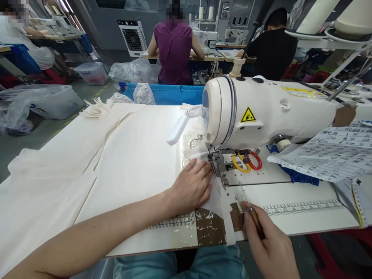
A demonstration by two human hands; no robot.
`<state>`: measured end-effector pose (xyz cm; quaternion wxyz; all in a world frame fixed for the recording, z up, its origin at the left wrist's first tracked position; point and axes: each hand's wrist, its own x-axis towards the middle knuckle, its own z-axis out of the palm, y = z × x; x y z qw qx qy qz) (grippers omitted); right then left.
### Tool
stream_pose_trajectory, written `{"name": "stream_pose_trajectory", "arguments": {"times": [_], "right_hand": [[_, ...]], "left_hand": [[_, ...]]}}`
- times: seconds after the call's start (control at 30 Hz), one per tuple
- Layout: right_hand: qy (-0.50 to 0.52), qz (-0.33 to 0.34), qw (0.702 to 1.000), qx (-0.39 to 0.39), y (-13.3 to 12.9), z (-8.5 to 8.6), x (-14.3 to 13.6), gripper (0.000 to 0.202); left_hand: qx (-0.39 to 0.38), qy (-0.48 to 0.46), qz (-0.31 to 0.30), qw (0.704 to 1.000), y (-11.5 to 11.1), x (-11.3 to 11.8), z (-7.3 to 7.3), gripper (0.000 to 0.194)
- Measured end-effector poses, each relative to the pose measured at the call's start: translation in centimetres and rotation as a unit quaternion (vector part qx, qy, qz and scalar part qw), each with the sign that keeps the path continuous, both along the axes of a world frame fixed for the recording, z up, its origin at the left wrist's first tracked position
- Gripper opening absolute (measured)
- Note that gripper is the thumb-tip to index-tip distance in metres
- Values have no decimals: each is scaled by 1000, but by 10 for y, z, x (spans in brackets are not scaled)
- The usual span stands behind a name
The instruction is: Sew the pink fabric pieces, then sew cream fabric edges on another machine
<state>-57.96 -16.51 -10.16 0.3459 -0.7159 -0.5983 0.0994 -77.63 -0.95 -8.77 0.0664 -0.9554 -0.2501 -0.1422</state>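
My left hand (pixel 194 188) lies palm down on a strip of thin white fabric (pixel 216 197), its fingers stretched toward the presser foot (pixel 211 155) of a white sewing machine (pixel 261 108). The strip runs from under the foot down to the table's front edge. Closed around the wooden handle of an awl (pixel 256 221), my right hand (pixel 270 242) is to the right of the strip. The awl's thin metal shaft points up and away toward the machine bed. Scissors (pixel 247 161) with yellow and red handles lie under the machine arm, their blades partly hidden.
Cream fabric pieces (pixel 58 166) spread over the left side of the white table (pixel 139 155). Handwritten sheets (pixel 328 151) hang at the right. A printed ruler (pixel 302 208) runs along the front edge. Thread cones (pixel 316 17) stand above. Behind, a blue cloth bin (pixel 171 93) and seated co-workers (pixel 177 50).
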Motion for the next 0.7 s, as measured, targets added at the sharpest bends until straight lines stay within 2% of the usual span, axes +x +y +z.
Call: {"name": "stream_pose_trajectory", "arguments": {"times": [0.1,0.33,0.5,0.63,0.7], "right_hand": [[48,-47,998,-17,0,-2,0,35],[74,-79,993,-46,1,5,-8,37],[70,-80,993,-46,2,4,-4,39],[49,-46,997,-45,3,0,4,40],[49,-52,996,-52,3,0,4,40]], "left_hand": [[8,5,4,1000,-4,1,0,48],[17,36,-2,999,-5,2,-1,43],[7,22,-9,1000,-7,1,0,43],[-2,-2,-2,1000,-10,2,1,44],[-9,-6,1,1000,-11,2,2,43]]}}
